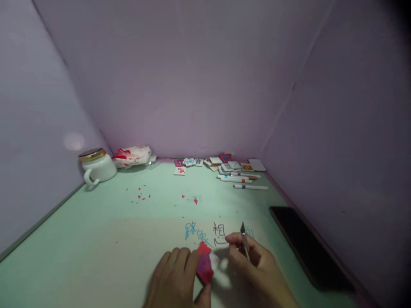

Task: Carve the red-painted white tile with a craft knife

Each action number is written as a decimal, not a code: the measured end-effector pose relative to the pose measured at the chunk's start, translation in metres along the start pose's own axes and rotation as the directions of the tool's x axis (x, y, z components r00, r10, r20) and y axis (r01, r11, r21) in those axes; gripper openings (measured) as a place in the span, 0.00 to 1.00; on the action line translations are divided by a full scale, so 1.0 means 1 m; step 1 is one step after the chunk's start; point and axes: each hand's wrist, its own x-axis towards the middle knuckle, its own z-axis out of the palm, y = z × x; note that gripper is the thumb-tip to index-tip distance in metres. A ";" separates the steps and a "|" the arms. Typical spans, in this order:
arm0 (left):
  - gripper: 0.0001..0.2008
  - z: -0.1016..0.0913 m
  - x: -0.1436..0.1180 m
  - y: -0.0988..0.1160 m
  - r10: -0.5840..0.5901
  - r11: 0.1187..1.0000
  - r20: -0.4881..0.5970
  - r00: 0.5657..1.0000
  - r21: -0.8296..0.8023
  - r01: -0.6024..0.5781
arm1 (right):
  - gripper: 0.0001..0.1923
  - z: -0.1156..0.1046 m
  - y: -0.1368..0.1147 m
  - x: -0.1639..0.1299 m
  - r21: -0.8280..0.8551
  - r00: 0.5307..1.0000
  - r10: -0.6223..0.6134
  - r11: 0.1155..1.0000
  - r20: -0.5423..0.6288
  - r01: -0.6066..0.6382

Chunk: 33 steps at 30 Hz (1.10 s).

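Near the front of the table, my left hand (175,276) is closed on a small red piece (204,263) with purple marks on it. Its edge looks ragged, and part of it is hidden behind my fingers and thumb. To the right of it, my right hand (257,269) grips a craft knife (244,241) with the blade pointing up and away from me. The blade is apart from the red piece. Just beyond my hands, blue and purple characters (219,231) are written on the pale surface (105,256).
A black phone (308,248) lies at the right. White markers (250,187) and small character tiles (227,167) lie at the back right. At the back left are a white mug with a gold lid (101,169) and a plastic bag (133,156). Red scraps (195,201) are scattered mid-table.
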 end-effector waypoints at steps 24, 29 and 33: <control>0.04 -0.021 0.012 -0.018 -0.363 0.535 0.423 0.830 -0.634 0.558 | 0.26 0.018 0.027 -0.014 -0.058 0.749 0.159 0.986 0.643 -0.159; 0.11 -0.020 0.008 -0.019 -0.323 0.625 0.380 0.867 -0.602 0.497 | 0.23 0.018 0.017 -0.018 -0.168 0.708 0.171 0.983 0.685 -0.075; 0.14 -0.019 0.004 -0.020 -0.273 0.717 0.332 0.903 -0.556 0.421 | 0.22 0.018 0.020 -0.018 -0.157 0.683 0.171 0.984 0.710 -0.083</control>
